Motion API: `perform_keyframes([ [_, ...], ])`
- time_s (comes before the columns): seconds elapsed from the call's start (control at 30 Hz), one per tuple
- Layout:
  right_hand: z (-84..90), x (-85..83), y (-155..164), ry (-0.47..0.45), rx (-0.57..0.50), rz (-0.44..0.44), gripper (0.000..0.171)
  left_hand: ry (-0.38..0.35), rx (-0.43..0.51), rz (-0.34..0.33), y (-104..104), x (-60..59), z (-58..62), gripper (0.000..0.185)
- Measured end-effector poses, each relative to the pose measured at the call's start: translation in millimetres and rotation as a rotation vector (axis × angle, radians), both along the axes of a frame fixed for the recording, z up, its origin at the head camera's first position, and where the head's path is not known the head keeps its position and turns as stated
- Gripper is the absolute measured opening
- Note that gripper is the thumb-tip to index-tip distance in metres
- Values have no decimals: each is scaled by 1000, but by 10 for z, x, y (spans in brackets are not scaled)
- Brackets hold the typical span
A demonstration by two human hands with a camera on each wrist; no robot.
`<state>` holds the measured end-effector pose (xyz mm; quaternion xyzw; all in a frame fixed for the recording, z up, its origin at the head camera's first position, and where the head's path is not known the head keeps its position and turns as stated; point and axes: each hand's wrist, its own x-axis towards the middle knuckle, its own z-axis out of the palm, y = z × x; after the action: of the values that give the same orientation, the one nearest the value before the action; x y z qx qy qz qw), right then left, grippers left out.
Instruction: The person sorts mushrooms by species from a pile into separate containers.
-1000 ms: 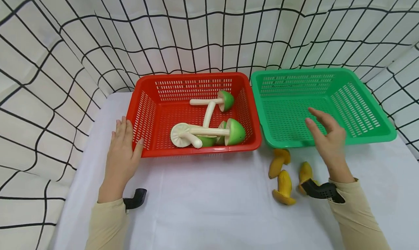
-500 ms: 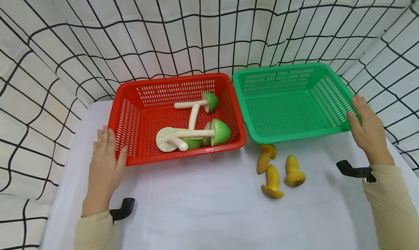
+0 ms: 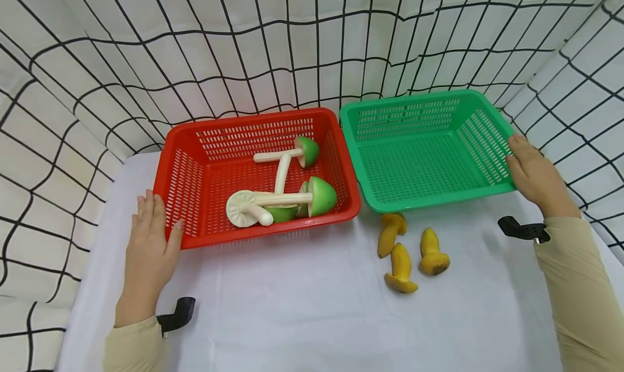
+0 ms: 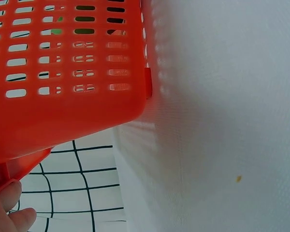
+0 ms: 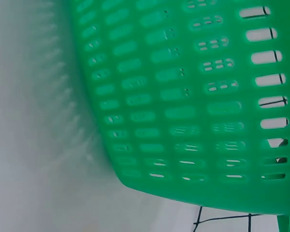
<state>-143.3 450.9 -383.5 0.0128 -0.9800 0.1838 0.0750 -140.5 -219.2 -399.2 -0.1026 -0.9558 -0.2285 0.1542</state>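
Observation:
In the head view my left hand (image 3: pixel 148 253) lies along the left end of a red plastic basket (image 3: pixel 221 240), straight fingers touching its rim. Its fingertips also show under that rim in the left wrist view. Inside the basket lie several model mushrooms with white stems and green caps (image 3: pixel 323 196). My right hand (image 3: pixel 538 174) rests against the right rim of a green plastic basket (image 3: pixel 404 152), fingers fairly straight. In the right wrist view the green basket's slotted wall (image 5: pixel 154 130) fills much of the frame, and the hand is out of sight.
Three yellow model mushrooms lie on the white tablecloth before the green basket: one by its front edge (image 3: pixel 390 234), one nearer me (image 3: pixel 401 269), one to the right (image 3: pixel 432 253). The baskets stand side by side. A white sheet with black netting (image 3: pixel 273 41) rises behind.
My right hand has moved right, from over the green basket to its right rim. The left hand has stayed by the red basket. The head view has shifted to the right.

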Motion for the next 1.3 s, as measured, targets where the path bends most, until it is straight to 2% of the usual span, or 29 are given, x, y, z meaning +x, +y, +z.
perform_keyframes([
  [0.23,-12,-16,9,-14,-8,-56,54,-7,16,1,3,-8,-13,61],
  [0.43,-20,-55,-54,-10,1,-78,54,15,76,49,2,32,-19,63],
  [0.6,-46,-75,-60,2,12,-81,54,177,165,90,76,65,6,57],
  [0.73,-48,-74,-41,17,15,-85,54,359,243,46,270,45,100,45],
  [0.83,-47,-75,-32,23,14,-84,53,488,309,-34,519,56,202,42],
  [0.93,-52,-82,-29,27,14,-82,53,588,367,-156,841,103,301,45],
  [1.0,-55,-85,-30,29,15,-82,53,625,408,-272,1084,157,348,43],
  [1.07,-59,-86,-28,31,13,-84,53,631,430,-419,1330,227,366,38],
  [1.13,-62,-85,-27,30,15,-89,53,583,444,-577,1569,316,341,33],
  [1.17,-62,-82,-25,27,16,-93,53,535,438,-655,1680,365,315,31],
  [1.23,-63,-75,-20,25,18,-103,54,415,400,-790,1890,449,228,26],
  [1.3,-67,-66,-10,25,21,-114,54,256,346,-881,2082,520,103,24],
])
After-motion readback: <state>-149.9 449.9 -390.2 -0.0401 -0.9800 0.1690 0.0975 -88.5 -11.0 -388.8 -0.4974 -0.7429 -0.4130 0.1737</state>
